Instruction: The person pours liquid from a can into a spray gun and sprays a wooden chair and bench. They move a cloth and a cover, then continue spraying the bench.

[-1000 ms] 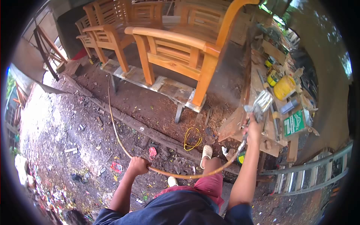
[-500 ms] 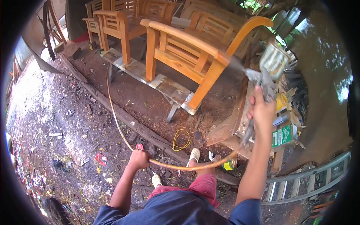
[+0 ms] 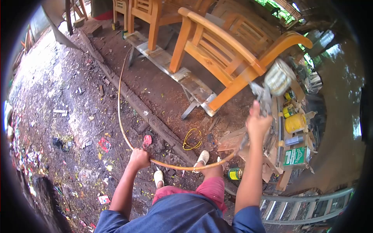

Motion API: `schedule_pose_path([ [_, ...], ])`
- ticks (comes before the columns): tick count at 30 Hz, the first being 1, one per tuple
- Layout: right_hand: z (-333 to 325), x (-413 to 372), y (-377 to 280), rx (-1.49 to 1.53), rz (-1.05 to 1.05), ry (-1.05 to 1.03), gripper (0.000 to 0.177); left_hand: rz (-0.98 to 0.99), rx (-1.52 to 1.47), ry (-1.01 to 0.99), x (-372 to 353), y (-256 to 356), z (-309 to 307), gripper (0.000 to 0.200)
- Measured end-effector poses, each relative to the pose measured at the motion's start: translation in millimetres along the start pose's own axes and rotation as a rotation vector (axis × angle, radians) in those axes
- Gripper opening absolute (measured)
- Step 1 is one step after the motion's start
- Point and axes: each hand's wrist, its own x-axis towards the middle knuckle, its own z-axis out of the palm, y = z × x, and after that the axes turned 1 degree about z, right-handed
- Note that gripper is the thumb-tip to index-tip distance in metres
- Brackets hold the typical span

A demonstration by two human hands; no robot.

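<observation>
My right hand point(image 3: 258, 122) is wrapped round the handle of a spray gun point(image 3: 262, 97) that carries a pale, stained cup point(image 3: 279, 77). The gun's nozzle points at the near leg and arm joint of a varnished wooden chair point(image 3: 223, 58), with a small gap between them and a faint mist there. Closed round an orange-brown hose point(image 3: 182, 167), my left hand point(image 3: 140, 158) is low at centre left. The hose curves from it to the gun's handle, and its other part runs up the left. The chair stands on a plank bench point(image 3: 194, 83).
More wooden chairs point(image 3: 143, 9) stand behind. A long log point(image 3: 136, 103) crosses the ground. A yellow cord coil point(image 3: 192, 139) lies near my feet. At right are a yellow container point(image 3: 295, 123), a green box point(image 3: 294, 156), a labelled can point(image 3: 235, 173) and a ladder point(image 3: 307, 209).
The view has shifted, so the chairs appear farther right. My right hand and the gun appear lower and slightly left, still beside the chair's near corner. My left hand keeps its hold on the hose.
</observation>
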Motion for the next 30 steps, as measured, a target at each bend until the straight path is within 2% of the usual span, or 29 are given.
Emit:
schedule_pose_path([
  [3,-24.4,-37.1,-13.6,-0.356,0.225,0.133,0.021,0.043,-0.012,-0.085,0.1,-0.9,5.5,0.014],
  [6,-39.3,-60.9,-5.8,-0.234,-0.135,0.113,0.019,0.067,0.014,-0.135,10.5,6.9,13.6,0.012],
  [9,-30.6,-70.1,-11.9,-0.187,-0.139,0.047,0.018,0.074,0.057,-0.18,26.0,20.6,23.9,0.013],
  [10,-22.0,-69.4,-14.3,-0.162,-0.268,0.046,0.02,0.089,0.071,-0.191,31.6,26.5,25.4,0.013],
  [13,-14.8,-50.6,-3.6,-0.208,-0.207,-0.068,0.02,0.107,0.035,-0.228,40.2,33.3,31.5,0.018],
  [14,-9.4,-40.5,4.1,-0.153,-0.136,-0.041,0.024,0.109,0.009,-0.251,37.6,37.0,22.9,0.02],
  [17,-4.5,-5.3,18.3,-0.525,0.0,-0.036,0.028,0.065,0.014,-0.282,35.2,35.9,26.9,0.021],
  [18,0.3,4.7,26.7,-0.438,-0.075,0.0,0.032,0.072,0.013,-0.275,34.4,33.2,26.6,0.02],
  [22,22.0,22.2,21.7,-0.33,-0.099,-0.011,0.033,0.036,-0.007,-0.229,30.4,28.8,8.8,0.018],
  [25,47.9,27.8,6.6,-0.557,-0.054,-0.021,0.029,-0.023,-0.016,-0.223,29.5,17.3,9.0,0.017],
  [26,60.0,34.1,8.6,-0.307,-0.033,-0.125,0.03,-0.034,-0.03,-0.206,27.6,15.1,8.5,0.017],
  [29,87.9,44.0,-1.7,-0.261,-0.126,-0.213,0.029,-0.07,-0.044,-0.172,23.2,8.8,5.4,0.017],
  [30,100.5,45.9,-5.2,-0.225,-0.191,-0.166,0.032,-0.082,-0.035,-0.177,22.6,8.3,3.8,0.018],
])
